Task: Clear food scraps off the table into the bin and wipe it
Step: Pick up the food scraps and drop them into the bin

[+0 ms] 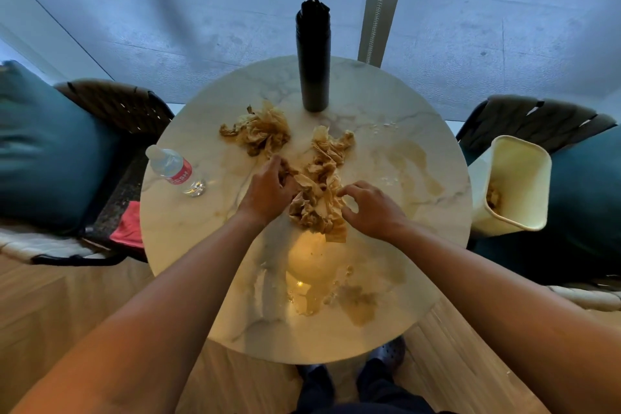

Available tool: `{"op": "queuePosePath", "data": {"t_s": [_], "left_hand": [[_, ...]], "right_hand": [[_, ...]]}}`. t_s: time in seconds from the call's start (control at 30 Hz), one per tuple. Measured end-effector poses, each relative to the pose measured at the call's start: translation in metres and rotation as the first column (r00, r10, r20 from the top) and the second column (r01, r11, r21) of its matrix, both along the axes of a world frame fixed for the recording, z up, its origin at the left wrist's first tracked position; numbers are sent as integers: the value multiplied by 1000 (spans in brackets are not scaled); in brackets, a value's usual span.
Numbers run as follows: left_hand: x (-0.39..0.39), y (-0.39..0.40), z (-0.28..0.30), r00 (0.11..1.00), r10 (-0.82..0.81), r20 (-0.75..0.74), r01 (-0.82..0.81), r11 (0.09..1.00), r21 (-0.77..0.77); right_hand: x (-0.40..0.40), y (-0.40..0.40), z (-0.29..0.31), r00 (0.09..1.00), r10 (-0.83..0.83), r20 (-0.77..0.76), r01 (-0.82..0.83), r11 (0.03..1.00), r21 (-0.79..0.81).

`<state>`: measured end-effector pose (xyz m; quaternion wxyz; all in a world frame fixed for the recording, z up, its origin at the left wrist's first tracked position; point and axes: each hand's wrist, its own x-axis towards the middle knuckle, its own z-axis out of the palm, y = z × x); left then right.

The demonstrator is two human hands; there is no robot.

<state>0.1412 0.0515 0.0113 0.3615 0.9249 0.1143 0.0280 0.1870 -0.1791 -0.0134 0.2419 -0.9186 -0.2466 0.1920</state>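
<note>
Your left hand and right hand are both on the round marble table, one on each side of the nearest heap of brown, soaked paper scraps. That heap lies just on your side of the black flask, which stands upright toward the table's far edge. Your left fingers are curled into the left edge of the heap and hold a fold of it. Your right fingers are bent, with thumb and forefinger closed in a narrow pinch at the heap's right edge; you cannot tell for sure whether paper sits inside that pinch.

The heap runs on as a strip of crumpled scraps toward the flask, ending just short of its base. A separate clump lies left of the flask's base, near but apart from your left hand.

Well left of the flask, a clear water bottle with a red label lies on its side near the table's rim. Right of the flask and off the table, the cream bin leans on a teal seat cushion, just beside the rim, with some brown scraps showing inside it. Brown liquid smears stain the marble between the flask and the bin, and more wet patches with small crumbs lie on your side of the heap, far from the flask.

A dark woven chair with a teal pillow stands left of the bottle.
</note>
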Motion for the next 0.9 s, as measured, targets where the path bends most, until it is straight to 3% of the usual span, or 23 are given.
{"op": "queuePosePath", "data": {"t_s": [0.13, 0.23, 0.43, 0.77, 0.9], "left_hand": [[-12, 16, -1, 997, 70, -45, -73, 995, -72], [-21, 27, -7, 992, 33, -122, -44, 995, -85], [-41, 48, -26, 948, -46, -316, 57, 998, 26], [-60, 63, -30, 988, 8, -156, 2, 998, 65], [-63, 66, -27, 989, 34, -147, -26, 998, 55]], "right_hand": [[-4, 16, -5, 998, 58, -13, -57, 998, 27], [-10, 27, -11, 993, 112, -33, -111, 992, 55], [-25, 43, -28, 984, 162, -78, -163, 987, -8], [-40, 45, -43, 994, 101, 40, -101, 995, -14], [-41, 43, -34, 999, 31, -14, -30, 997, 66]]}}
